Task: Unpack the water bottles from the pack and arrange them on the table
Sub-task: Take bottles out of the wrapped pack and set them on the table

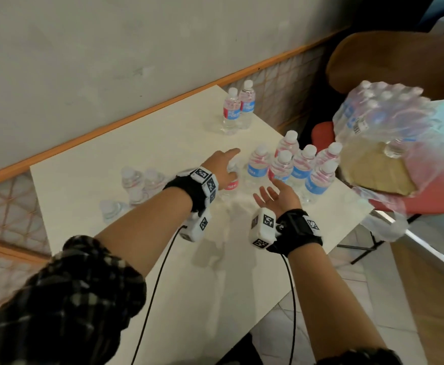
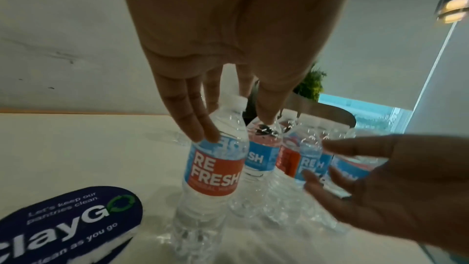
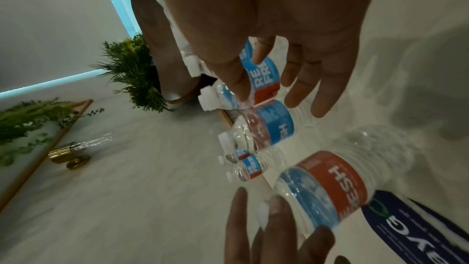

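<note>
Small clear water bottles with red and blue labels stand on a cream table (image 1: 126, 143). My left hand (image 1: 226, 167) hovers over one upright bottle (image 2: 215, 168). Its straight fingers (image 2: 200, 127) touch the bottle's shoulder, with the thumb on the far side. My right hand (image 1: 273, 191) is open, palm up and fingers spread, just in front of a cluster of several bottles (image 1: 297, 164). It holds nothing. The shrink-wrapped pack (image 1: 378, 119), torn open and still holding bottles, rests on a red chair to the right of the table.
Two bottles (image 1: 238, 109) stand at the table's far corner by the wall. A few more bottles (image 1: 136, 183) stand left of my left wrist. A dark blue sticker (image 2: 71, 220) lies on the table. A brown chair (image 1: 399, 59) is behind the pack.
</note>
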{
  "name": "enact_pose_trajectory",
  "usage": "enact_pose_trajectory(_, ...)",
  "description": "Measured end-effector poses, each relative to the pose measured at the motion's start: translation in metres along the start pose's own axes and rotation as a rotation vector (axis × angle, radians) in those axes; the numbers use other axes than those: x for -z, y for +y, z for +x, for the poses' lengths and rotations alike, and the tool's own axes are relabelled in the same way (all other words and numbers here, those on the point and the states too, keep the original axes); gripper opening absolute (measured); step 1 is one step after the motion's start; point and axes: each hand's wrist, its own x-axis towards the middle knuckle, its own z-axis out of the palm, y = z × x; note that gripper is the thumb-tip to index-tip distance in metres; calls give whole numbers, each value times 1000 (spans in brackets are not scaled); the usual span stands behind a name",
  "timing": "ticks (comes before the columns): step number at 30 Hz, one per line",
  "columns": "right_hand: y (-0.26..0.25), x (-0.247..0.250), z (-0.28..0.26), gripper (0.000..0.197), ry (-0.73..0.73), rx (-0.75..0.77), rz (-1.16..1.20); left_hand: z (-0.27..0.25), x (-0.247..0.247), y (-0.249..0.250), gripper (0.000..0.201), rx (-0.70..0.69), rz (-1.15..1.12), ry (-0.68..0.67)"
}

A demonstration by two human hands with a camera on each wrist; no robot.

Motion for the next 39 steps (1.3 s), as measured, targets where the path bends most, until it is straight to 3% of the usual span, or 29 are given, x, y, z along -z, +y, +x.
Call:
enact_pose_trajectory(6, -29, -3, -2, 54, 6, 204, -113, 15, 5, 3, 29, -45, 243, -14)
enact_pose_trajectory(9, -38, -10, 1, 44, -21, 161, -81, 9, 14, -4, 28, -55, 347, -83)
enact_pose_trajectory(13, -40, -15, 7, 30, -118, 64, 121, -6, 29, -14, 28, 67, 379, -214)
enact_pose_trajectory(16, -47, -21, -5, 31, -250, 23, 245, -16, 37, -22, 27, 141, 394, -306)
enact_pose_trajectory(19, -53, -25, -12, 24, -339, 6, 269, -13, 46, -22, 20, 154, 606, -278)
enact_pose_trajectory(21, -54, -24, -9, 18, -329, 16, 276, -3, 49, -13, 29, 126, 727, -187)
enact_pose_trajectory(25, -53, -9, 5, 35, -300, 2, 233, 24, 36, 30, 45, 25, 568, -24)
enact_pose_trajectory(28, -51, -4, 7, 48, -280, -33, 131, 48, 10, 58, 54, -28, 422, -44)
enact_pose_trajectory(31, -52, -5, 4, 38, -251, 24, -144, 66, -11, 71, 66, -31, 410, -129)
enact_pose_trajectory(34, -56, -6, 2, 30, -248, 43, -307, 72, -11, 80, 48, -34, 427, -123)
enact_pose_trajectory(36, -59, -6, 4, 30, -240, 44, -305, 73, -6, 84, 35, -37, 463, -105)
enact_pose_trajectory(39, -59, -5, 2, 25, -252, 25, -274, 66, 1, 82, 32, -15, 514, -164)
